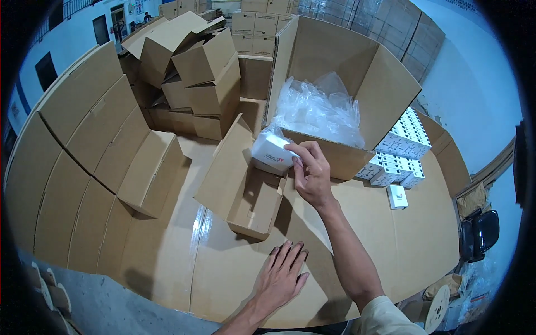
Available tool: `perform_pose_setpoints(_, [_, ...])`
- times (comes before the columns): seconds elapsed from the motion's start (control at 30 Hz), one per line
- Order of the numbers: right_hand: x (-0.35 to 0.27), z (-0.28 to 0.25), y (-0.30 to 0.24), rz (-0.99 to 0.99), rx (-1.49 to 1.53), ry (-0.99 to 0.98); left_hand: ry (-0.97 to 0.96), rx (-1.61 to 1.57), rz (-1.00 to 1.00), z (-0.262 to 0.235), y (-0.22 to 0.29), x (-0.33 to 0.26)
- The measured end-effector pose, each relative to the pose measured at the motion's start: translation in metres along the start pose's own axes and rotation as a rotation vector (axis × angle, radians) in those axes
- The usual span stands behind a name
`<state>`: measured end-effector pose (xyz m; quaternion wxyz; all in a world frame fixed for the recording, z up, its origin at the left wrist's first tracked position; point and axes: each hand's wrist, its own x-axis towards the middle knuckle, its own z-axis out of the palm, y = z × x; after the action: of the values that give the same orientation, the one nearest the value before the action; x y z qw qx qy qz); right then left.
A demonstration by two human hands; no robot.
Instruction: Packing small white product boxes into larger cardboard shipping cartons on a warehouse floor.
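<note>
My right hand (312,170) pinches a small white box (272,149) in a clear plastic bag between thumb and fingers. The bagged box is over the far end of an open brown carton (254,209), whose flap leans out to the left; whether it touches the carton's floor I cannot tell. My left hand (283,273) lies flat on the cardboard-covered table (223,279), in front of the carton, fingers stretched and holding nothing. Behind my right hand stands a large open carton (329,148) with a heap of clear plastic bags (318,109) inside.
Stacked white boxes (402,139) stand at the right, with one single white box (397,197) in front of them. Closed brown cartons (84,139) form a wall along the left. Open empty cartons (190,78) are piled at the back. A black chair (481,234) is beyond the right edge.
</note>
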<state>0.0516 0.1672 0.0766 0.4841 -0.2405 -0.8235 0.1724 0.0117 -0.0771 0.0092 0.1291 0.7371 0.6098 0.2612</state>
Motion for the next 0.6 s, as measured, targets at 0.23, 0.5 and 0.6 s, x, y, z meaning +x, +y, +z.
perform_pose_setpoints(0.23, [0.002, 0.009, 0.002, -0.048, -0.055, -0.114, 0.007, 0.011, 0.005, 0.001, -0.002, 0.000])
perform_pose_setpoints(0.5, [0.011, 0.017, 0.016, -0.025, -0.115, -0.157, -0.006, -0.012, 0.001, -0.001, 0.002, 0.001])
perform_pose_setpoints(0.6, [0.009, 0.027, 0.015, 0.011, -0.099, -0.173, -0.010, -0.007, -0.007, 0.000, 0.001, 0.002])
